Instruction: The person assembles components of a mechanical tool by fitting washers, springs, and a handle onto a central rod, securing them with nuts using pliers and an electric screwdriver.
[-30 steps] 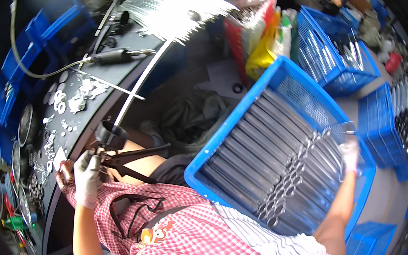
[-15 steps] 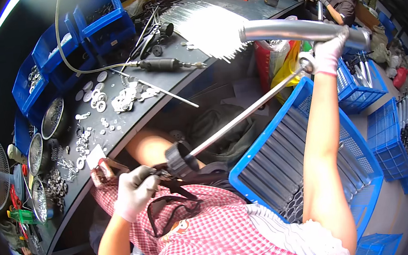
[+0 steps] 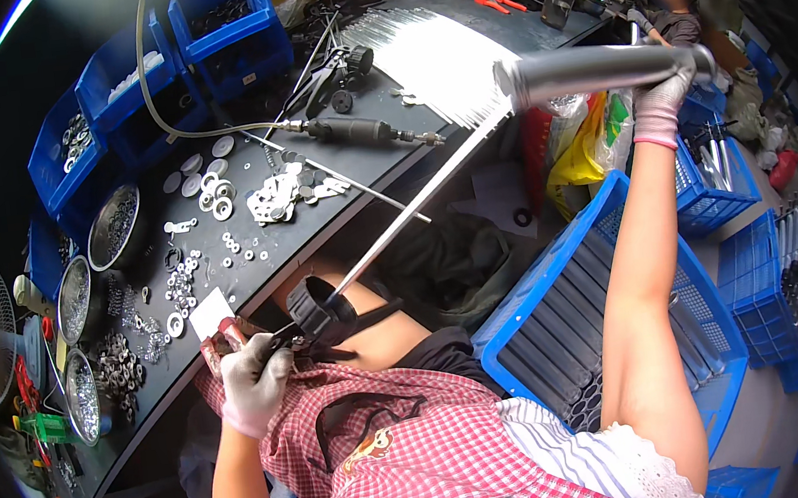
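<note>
My gloved left hand (image 3: 253,386) grips red-handled pliers (image 3: 224,340) close to my chest. The pliers clamp a black round cap (image 3: 316,308) on the near end of a long thin metal rod (image 3: 415,213). The rod slants up and to the right. Its far end meets the open end of a grey metal tube (image 3: 584,69), which my gloved right hand (image 3: 665,99) holds level, high at the upper right. Whether the rod is inside the tube I cannot tell.
A blue crate (image 3: 563,329) of grey tubes stands by my right side. The dark workbench (image 3: 256,274) carries washers (image 3: 217,185), metal bowls (image 3: 110,226), an air tool (image 3: 358,132), a sheaf of thin rods (image 3: 426,47) and blue bins (image 3: 219,20). Another person (image 3: 675,6) sits far right.
My right hand came out of the blue crate with a grey tube and raised it to the rod's far end. My left hand kept the pliers on the cap.
</note>
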The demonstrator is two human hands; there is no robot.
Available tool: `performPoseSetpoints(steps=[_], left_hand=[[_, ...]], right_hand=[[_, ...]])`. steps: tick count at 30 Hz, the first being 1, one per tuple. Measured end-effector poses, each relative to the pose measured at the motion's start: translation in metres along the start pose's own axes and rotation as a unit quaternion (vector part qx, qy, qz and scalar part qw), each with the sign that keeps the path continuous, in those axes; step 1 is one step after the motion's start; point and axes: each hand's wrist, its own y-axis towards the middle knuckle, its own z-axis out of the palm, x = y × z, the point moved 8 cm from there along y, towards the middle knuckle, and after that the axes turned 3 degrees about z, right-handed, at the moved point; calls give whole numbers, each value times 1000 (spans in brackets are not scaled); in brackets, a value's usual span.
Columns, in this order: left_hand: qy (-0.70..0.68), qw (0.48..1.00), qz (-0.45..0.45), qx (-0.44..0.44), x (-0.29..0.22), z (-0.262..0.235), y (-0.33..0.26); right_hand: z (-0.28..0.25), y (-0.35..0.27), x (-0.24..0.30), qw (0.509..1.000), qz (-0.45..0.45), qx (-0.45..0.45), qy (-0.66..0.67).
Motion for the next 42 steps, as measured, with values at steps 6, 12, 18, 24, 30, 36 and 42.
performPoseSetpoints(steps=[6, 12, 18, 24, 30, 36, 42], left_hand=[[-52, 997, -53, 21, -2, 17, 17], [-175, 971, -117, 111, -11, 41, 35], [-213, 946, -176, 170, 3, 45, 27], [137, 982, 103, -77, -33, 25, 40], [237, 956, 168, 21, -55, 57, 62], [145, 978, 41, -144, -28, -34, 55], [56, 881, -94, -459, 36, -208, -85]], right_hand=[[139, -192, -147, 983, 119, 141, -21], [160, -327, -227, 918, 241, 313, 30], [164, -356, -252, 852, 359, 380, 29], [128, -380, -268, 867, 412, 277, -37], [130, -373, -260, 836, 344, 345, -251], [-55, -299, -332, 208, 397, 612, -651], [-348, -372, -439, -88, 325, 795, -505]])
